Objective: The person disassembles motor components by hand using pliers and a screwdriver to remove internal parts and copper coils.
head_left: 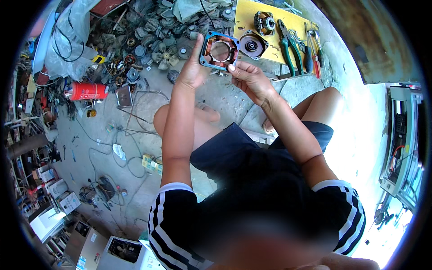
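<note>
Between my two hands is a motor stator [209, 48], a square blue-edged frame with copper windings around a round opening. My left hand [194, 71] closes on its left side, thumb pointing up along the edge. At the lower right corner, my right hand [253, 82] pinches the frame between thumb and fingers. Just beyond my right hand, a dark metal motor end cover [253, 45] lies at the edge of a yellow board [245, 15]. Another motor part with copper windings [264, 23] stands on the board behind it.
Green-handled pliers [290, 48] and screwdrivers [316, 63] lie on the board's right. A large heap of old motor parts [155, 33] spreads at the far left. A red cylinder [90, 91] and loose cables [130, 128] are on the floor. A rusty panel [378, 45] stands far right.
</note>
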`<action>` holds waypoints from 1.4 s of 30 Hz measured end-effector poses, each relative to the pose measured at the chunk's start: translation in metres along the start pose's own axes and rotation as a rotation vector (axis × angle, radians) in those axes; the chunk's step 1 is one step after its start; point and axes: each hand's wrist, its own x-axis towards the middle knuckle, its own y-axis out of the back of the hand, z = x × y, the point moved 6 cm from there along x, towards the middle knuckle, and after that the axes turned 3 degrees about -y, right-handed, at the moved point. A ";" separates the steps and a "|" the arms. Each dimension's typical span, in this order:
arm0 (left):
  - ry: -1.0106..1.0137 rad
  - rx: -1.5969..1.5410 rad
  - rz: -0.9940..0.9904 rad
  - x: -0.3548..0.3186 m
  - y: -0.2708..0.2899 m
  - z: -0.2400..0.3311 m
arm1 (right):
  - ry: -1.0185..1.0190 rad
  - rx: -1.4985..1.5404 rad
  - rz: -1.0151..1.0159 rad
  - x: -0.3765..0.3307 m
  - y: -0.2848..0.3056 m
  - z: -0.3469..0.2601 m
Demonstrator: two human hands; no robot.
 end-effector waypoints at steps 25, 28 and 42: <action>-0.213 0.452 0.167 0.000 0.000 -0.006 | 0.381 -0.516 0.175 0.003 0.044 -0.001; -0.024 0.294 0.117 -0.003 0.002 -0.010 | 0.323 -0.486 0.165 -0.001 0.043 -0.002; -0.058 0.510 0.014 -0.011 -0.015 0.007 | 0.351 -0.643 0.230 -0.005 0.063 -0.018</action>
